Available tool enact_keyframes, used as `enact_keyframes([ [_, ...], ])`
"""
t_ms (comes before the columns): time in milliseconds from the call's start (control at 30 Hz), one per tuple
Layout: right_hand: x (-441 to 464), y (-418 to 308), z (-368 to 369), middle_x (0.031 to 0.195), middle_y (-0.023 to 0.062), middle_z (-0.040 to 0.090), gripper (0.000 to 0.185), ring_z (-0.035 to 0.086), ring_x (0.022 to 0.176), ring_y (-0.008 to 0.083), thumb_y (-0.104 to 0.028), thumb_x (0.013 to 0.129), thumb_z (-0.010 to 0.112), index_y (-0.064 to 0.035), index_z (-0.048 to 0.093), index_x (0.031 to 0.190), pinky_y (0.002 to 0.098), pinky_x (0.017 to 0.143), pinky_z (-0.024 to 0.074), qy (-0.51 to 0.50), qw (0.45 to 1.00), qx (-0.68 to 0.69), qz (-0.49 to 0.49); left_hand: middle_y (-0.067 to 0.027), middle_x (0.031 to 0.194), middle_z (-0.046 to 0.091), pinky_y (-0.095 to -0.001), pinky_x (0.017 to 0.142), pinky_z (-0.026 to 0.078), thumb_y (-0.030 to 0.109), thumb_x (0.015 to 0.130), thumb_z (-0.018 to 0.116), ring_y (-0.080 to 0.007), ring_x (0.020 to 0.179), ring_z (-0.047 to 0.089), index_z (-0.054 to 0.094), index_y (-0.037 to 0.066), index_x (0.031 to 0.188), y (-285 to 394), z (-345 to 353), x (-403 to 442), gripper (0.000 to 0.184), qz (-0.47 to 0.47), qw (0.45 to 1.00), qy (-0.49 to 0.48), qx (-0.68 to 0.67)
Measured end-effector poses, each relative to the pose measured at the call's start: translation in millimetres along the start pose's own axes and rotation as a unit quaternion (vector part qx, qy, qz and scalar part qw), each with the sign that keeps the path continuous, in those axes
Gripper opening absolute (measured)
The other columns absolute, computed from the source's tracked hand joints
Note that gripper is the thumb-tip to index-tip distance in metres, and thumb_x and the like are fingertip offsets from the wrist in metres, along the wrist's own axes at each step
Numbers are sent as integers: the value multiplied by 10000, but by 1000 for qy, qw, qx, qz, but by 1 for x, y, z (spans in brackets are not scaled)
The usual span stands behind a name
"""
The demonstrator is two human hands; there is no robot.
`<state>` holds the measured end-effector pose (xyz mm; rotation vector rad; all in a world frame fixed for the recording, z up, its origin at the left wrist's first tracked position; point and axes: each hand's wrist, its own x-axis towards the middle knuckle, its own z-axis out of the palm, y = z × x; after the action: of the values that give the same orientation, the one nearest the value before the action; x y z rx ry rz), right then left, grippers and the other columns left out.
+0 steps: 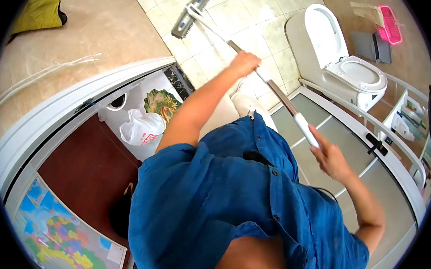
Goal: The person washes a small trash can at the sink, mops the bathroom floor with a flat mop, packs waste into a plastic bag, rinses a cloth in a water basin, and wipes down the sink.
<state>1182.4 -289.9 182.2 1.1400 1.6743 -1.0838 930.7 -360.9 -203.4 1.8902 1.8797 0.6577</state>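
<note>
A long-handled floor scrub brush runs diagonally across the view. Its grey bristled head is at the top, over the pale floor tiles. My left hand is closed around the grey grip part of the pole, with my left arm reaching forward. Near the white end of the handle, my right hand has the pole between thumb and fingers. Whether the brush head touches the tiles I cannot tell.
A white toilet with its lid up stands at the right, behind a white-framed glass door. A shelf with bottles is beside it. At left are a doorway frame, a white plastic bag and a patterned mat.
</note>
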Motion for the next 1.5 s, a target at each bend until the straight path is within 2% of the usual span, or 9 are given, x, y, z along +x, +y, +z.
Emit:
enact_keyframes([
  [67,42,-11,9,732,231,598,570,605,691,341,-237,981,518,-257,283,1500,435,673,483,9,995,-64,-70,-80,899,666,-404,784,505,72,762,619,-273,950,632,677,138,962,-39,-3,-12,218,-67,996,62,0],
  [167,92,-51,22,808,287,628,571,627,811,433,-264,976,512,-207,283,1496,497,752,474,18,983,-81,-163,-62,1060,645,-387,860,488,61,790,606,-241,1071,590,668,146,1067,-87,-30,-21,297,-207,977,-18,45],
  [267,140,-70,58,616,151,573,575,574,516,279,-237,982,512,-221,278,1507,420,615,487,49,971,-73,-224,-53,1105,629,-391,873,483,76,806,602,-240,1082,584,651,165,1100,-139,-55,-40,310,-233,960,-92,127],
  [533,123,-116,101,678,187,615,596,605,563,305,-248,974,526,-238,263,1510,442,652,500,20,981,57,-183,-43,1108,641,-415,907,461,62,774,637,-231,1132,557,670,157,1069,-174,-93,-71,311,-126,947,-249,157],
  [567,113,-120,107,797,256,649,633,638,766,416,-251,927,578,-170,299,1490,470,743,502,17,983,49,-177,-56,1032,670,-413,869,482,85,765,650,-254,1046,605,691,152,1005,-172,-96,-77,253,-85,955,-234,161],
  [600,103,-121,113,799,249,651,636,639,765,412,-251,925,582,-181,300,1490,470,743,504,24,985,38,-164,-60,1009,676,-413,857,487,97,762,652,-262,1016,616,696,155,984,-168,-96,-81,233,-55,959,-236,146],
  [833,-20,-59,158,814,188,644,641,620,754,343,-161,901,627,-318,360,1463,454,702,499,111,992,6,-54,-108,889,699,-424,807,498,134,745,657,-309,892,653,694,145,951,-51,-57,-102,210,106,955,-274,-27],
  [1167,-198,-14,229,674,100,555,559,578,615,265,-90,807,698,-321,583,1303,393,584,465,264,935,-124,202,-116,790,669,-450,706,456,69,730,672,-341,754,605,669,123,911,183,15,-152,189,182,938,-165,-244],
  [1500,-230,-79,288,778,62,509,719,582,642,179,-45,802,673,-362,457,1410,319,562,515,232,849,-276,387,-85,839,622,-418,810,420,209,796,722,-317,886,559,702,153,922,286,81,-162,139,233,897,-149,-346],
])
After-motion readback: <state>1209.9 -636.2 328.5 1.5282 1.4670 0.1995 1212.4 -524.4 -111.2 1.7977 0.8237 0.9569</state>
